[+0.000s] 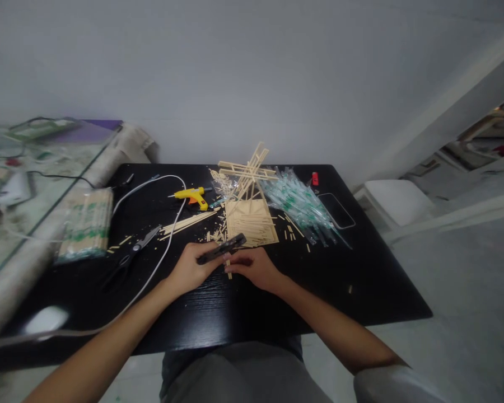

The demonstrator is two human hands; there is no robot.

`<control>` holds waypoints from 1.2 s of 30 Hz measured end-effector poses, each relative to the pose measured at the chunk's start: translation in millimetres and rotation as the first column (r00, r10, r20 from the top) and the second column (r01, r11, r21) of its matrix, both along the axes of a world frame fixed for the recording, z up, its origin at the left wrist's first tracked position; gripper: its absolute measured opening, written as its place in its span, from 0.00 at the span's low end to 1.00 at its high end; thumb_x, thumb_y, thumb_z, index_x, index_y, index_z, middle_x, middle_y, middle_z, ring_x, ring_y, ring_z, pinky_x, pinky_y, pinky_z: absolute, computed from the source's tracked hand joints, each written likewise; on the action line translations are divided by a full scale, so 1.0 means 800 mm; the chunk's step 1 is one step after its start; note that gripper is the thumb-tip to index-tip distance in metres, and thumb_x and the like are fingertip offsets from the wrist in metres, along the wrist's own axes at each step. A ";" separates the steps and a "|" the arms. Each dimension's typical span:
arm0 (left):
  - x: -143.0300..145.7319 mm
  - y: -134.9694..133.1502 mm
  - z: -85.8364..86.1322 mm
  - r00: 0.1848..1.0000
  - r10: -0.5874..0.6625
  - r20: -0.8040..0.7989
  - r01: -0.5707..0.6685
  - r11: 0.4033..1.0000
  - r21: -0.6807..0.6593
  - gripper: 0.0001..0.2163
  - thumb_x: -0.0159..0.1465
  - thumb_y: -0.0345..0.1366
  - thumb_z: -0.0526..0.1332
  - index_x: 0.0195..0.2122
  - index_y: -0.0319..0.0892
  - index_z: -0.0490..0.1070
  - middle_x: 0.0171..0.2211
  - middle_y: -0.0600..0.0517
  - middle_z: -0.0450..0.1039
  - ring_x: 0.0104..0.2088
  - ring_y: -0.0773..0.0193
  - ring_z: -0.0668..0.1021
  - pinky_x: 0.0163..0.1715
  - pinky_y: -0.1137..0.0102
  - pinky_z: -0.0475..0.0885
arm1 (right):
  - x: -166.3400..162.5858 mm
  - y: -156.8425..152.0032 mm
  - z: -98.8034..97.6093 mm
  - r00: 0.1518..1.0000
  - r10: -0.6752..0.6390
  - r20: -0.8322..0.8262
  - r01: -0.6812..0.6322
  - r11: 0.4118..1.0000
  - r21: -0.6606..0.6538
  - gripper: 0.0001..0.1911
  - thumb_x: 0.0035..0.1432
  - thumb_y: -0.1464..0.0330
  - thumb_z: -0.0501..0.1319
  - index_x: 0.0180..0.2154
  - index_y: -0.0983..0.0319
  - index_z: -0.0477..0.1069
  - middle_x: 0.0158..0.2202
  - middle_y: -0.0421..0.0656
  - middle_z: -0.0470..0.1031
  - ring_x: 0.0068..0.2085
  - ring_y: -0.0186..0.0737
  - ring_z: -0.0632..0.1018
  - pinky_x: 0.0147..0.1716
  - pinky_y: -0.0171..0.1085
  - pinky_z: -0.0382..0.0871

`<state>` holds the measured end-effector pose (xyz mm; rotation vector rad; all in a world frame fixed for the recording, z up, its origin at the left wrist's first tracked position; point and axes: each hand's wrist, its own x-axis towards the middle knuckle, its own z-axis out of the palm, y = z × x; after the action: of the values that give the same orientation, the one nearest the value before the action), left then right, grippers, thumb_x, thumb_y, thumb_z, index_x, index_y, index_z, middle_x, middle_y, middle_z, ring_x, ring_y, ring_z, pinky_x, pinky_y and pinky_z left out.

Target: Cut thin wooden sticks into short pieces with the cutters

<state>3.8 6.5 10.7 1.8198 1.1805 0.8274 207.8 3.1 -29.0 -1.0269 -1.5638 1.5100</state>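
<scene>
Here, stick (229,270) between the hands (188,270)

At the frame's centre, the tool (222,249) in my left fingers (204,247) is black; the stick (229,274) by my right fingers (240,270) is pale tan. Above, the mat (246,208) is tan too. Left of centre I see a yellow glue gun (197,196) with an orange trigger (192,200). My counter (185,313) is black, finely streaked with grain. At centre right, green marks pattern the clear wrappers (296,198); at left, green bands cross the tan pack (88,221). The cord (167,254) is white.
</scene>
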 end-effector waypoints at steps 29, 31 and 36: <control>-0.009 -0.030 -0.002 0.982 0.183 -0.045 -0.177 0.977 0.119 0.13 0.63 0.45 0.65 0.39 0.41 0.82 0.38 0.48 0.83 0.37 0.57 0.82 0.41 0.67 0.76 | -0.006 0.001 -0.014 0.992 -0.059 0.109 0.036 0.979 0.202 0.18 0.55 0.72 0.71 0.48 0.60 0.73 0.36 0.41 0.85 0.42 0.45 0.85 0.49 0.43 0.75; -0.021 -0.033 0.003 0.973 0.206 -0.100 -0.195 0.975 0.108 0.13 0.64 0.46 0.63 0.38 0.41 0.80 0.33 0.50 0.82 0.32 0.60 0.80 0.36 0.69 0.74 | -0.006 0.001 -0.013 0.993 -0.056 0.100 0.037 0.982 0.183 0.20 0.56 0.72 0.70 0.50 0.60 0.71 0.36 0.41 0.85 0.42 0.44 0.85 0.50 0.43 0.75; -0.058 -0.037 0.008 0.912 0.217 -0.348 -0.143 0.964 0.226 0.12 0.65 0.43 0.60 0.45 0.42 0.74 0.40 0.50 0.80 0.37 0.59 0.80 0.41 0.69 0.73 | -0.006 0.000 -0.011 0.992 -0.048 0.118 0.026 0.984 0.175 0.21 0.57 0.72 0.70 0.51 0.59 0.71 0.35 0.40 0.84 0.42 0.43 0.85 0.50 0.42 0.74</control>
<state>-42.6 -23.5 17.2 2.1171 1.5740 0.7424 202.6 3.1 -38.0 -1.0584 -1.7184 1.2815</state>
